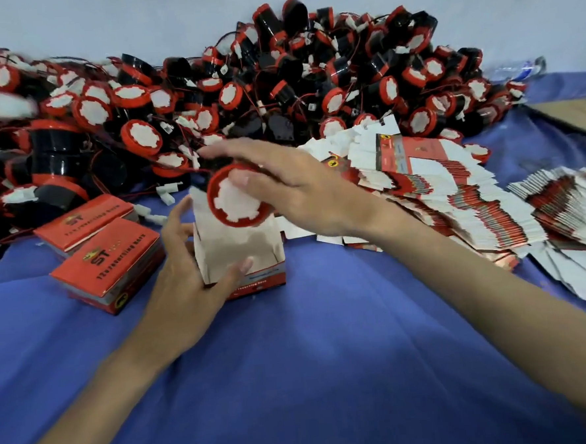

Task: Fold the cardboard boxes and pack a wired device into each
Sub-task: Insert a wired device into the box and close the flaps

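Open box (242,255) stands at frame centre on the blue surface (328,374), left hand (182,290) gripping its near wall between thumb and fingers, right hand (293,191) holding a device (237,199) at its mouth, closed boxes (105,254) at left, flat blanks (455,198) at right, device heap (208,89) across the top.

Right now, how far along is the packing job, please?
Done: two closed red boxes lie at the left. In hand: the left hand steadies an open box, and the right hand holds a device just above it. Left: the big pile of devices and the many flat unfolded boxes.
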